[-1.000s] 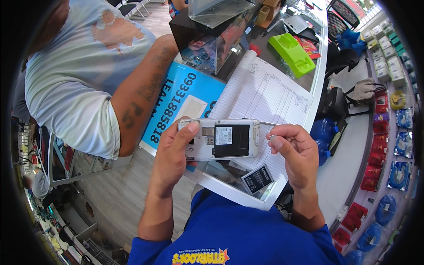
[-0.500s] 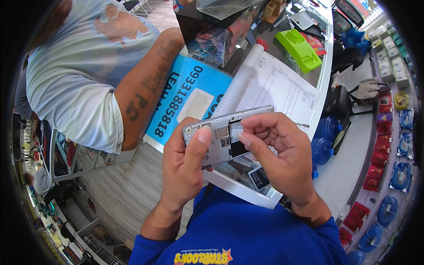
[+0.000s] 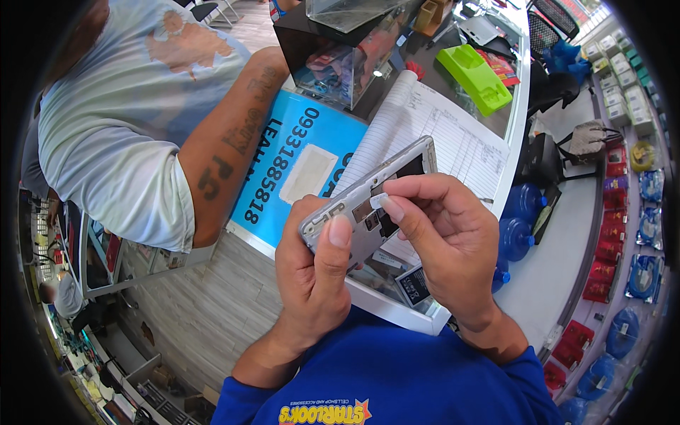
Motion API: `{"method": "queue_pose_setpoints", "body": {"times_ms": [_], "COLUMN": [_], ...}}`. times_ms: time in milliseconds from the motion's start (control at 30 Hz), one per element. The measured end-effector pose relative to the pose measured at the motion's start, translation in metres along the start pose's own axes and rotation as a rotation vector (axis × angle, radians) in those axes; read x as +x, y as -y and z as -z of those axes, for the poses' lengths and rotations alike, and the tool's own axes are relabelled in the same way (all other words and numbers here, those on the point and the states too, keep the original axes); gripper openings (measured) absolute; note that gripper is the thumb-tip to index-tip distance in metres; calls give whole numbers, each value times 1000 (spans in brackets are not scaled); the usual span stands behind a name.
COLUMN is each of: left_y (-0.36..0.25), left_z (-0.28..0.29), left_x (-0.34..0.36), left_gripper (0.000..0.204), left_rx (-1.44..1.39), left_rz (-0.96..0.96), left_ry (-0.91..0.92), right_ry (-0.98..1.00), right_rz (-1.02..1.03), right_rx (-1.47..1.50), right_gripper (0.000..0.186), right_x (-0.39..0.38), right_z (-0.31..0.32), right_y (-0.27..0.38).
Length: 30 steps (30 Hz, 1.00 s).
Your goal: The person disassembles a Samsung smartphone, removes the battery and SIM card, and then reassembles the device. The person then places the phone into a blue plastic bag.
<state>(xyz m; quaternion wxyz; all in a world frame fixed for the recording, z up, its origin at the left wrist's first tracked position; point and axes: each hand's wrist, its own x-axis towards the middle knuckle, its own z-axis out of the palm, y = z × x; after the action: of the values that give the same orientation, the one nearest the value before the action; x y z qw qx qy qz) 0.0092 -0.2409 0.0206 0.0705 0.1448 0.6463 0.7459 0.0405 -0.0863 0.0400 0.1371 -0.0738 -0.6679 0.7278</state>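
Note:
My left hand [image 3: 315, 276] grips the silver smartphone [image 3: 361, 239], back cover off, tilted with its right end raised. Between my right thumb and forefinger is a small white card [image 3: 377, 201], held at the phone's exposed card slots; my right hand [image 3: 450, 255] partly hides the dark battery bay. Beneath the phone lies an open lined notebook [image 3: 460, 149], beside a blue laminated sign [image 3: 276, 163]. A loose black battery [image 3: 411, 286] rests on the counter edge below my right hand.
A person in a torn white shirt [image 3: 113, 156] leans an arm at the counter's left. Acrylic boxes [image 3: 333, 71] and a green tray [image 3: 473, 78] occupy the back. Blue water jugs [image 3: 517, 237] and shelves of red packages [image 3: 601, 276] line the right.
The phone has tilted steeply, its right end rising. My right hand moved left from beside it, bringing the white card onto the phone's back near the slots.

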Motion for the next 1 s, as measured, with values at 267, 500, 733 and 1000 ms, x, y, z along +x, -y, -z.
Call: {"method": "queue_pose_setpoints", "body": {"times_ms": [267,500,733,1000], "left_y": [2,2,6,9], "left_z": [-11,-16,-16,-15], "left_x": [-3,-4,-3,-3], "left_gripper": [26,29,28,31], "left_rx": [-57,-51,7,51], "left_rz": [-48,-81,-152,-137], "left_ry": [-35,-43,-27,-36], "right_ry": [1,-11,-51,-40], "right_rz": [119,185,81,126], "right_rx": [-57,-155,-58,-71], "right_gripper": [20,20,19,18], "right_x": [2,3,1,5], "right_z": [-2,1,-3,2], "right_y": [-5,-2,-1,-1]}}
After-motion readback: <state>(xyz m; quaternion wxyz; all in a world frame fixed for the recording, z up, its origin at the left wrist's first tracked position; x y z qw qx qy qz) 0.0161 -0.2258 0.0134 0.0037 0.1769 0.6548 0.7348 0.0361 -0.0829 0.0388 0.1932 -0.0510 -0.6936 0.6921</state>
